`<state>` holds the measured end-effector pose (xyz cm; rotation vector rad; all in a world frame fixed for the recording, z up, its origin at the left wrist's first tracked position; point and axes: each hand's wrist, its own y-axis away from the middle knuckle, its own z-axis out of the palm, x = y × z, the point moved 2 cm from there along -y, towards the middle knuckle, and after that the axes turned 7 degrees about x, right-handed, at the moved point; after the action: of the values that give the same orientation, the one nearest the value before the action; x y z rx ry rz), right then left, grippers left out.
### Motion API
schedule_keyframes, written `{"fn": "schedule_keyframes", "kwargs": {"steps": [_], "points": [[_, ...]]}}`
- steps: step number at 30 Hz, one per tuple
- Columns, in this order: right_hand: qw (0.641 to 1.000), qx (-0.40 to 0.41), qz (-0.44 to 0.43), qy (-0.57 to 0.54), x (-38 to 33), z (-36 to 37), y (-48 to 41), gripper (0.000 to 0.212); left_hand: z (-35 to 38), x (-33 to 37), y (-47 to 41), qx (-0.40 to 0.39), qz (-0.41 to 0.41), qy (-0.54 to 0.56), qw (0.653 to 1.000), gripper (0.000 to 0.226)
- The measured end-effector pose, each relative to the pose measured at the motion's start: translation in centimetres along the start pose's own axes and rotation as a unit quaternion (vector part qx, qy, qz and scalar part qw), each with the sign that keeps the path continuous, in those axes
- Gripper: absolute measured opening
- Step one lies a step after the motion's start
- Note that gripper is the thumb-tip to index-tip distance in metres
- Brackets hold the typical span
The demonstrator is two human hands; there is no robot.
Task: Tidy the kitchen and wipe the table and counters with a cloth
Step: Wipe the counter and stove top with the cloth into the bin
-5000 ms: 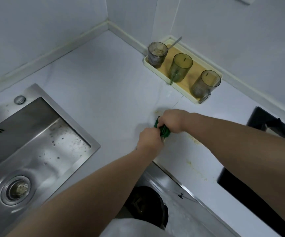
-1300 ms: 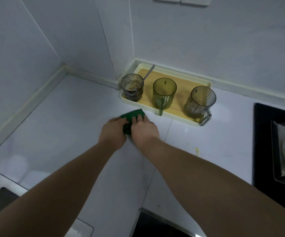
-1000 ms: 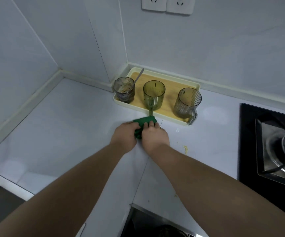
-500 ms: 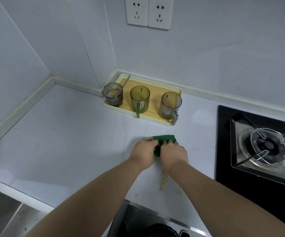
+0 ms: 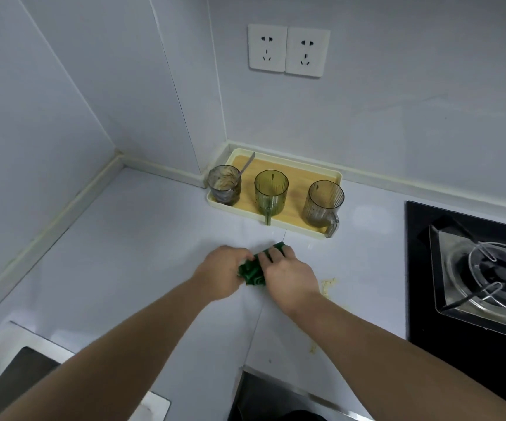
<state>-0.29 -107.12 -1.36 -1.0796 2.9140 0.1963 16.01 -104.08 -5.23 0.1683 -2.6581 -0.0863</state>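
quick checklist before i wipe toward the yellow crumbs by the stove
1. Hold on the green cloth: ok; left hand grips it, right hand presses it.
2. Yellow crumbs cleared: not ok; they lie right of the right hand.
3. Path to the crumbs: ok; bare counter.
4. Tray of cups clear of the cloth: ok; apart.
5. Cloth damp enough: cannot tell.
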Motion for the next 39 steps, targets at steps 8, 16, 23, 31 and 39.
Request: {"fn": "schedule_keyframes", "kwargs": {"steps": [8,16,23,31,39], "points": [[1.0,0.001,-0.014,-0.026,-5.0,1.5,-3.4,0.055,-4.0,-4.7,-7.6,0.091,-0.066,-0.134,0.985,0.037],[0.999,-0.033,0.016,-0.028,-4.5,3.2,-3.7,0.06,-2.4,-5.9,-7.4,0.03,-0.117,0.12,0.985,0.045],[1.0,-0.024,-0.012,0.015,-3.9,4.2,-3.1,0.063,-1.2,-4.3,-6.1,-0.026,-0.102,0.212,0.972,0.048],[0.995,-0.005,-0.083,-0.048,-3.8,4.7,-2.7,0.064,-1.1,-3.9,-8.1,0.082,0.045,0.021,0.995,0.029],[0.993,-0.016,-0.112,-0.021,-4.1,5.0,-3.3,0.062,-1.0,-4.7,-12.7,0.023,0.077,-0.267,0.96,0.025]]}}
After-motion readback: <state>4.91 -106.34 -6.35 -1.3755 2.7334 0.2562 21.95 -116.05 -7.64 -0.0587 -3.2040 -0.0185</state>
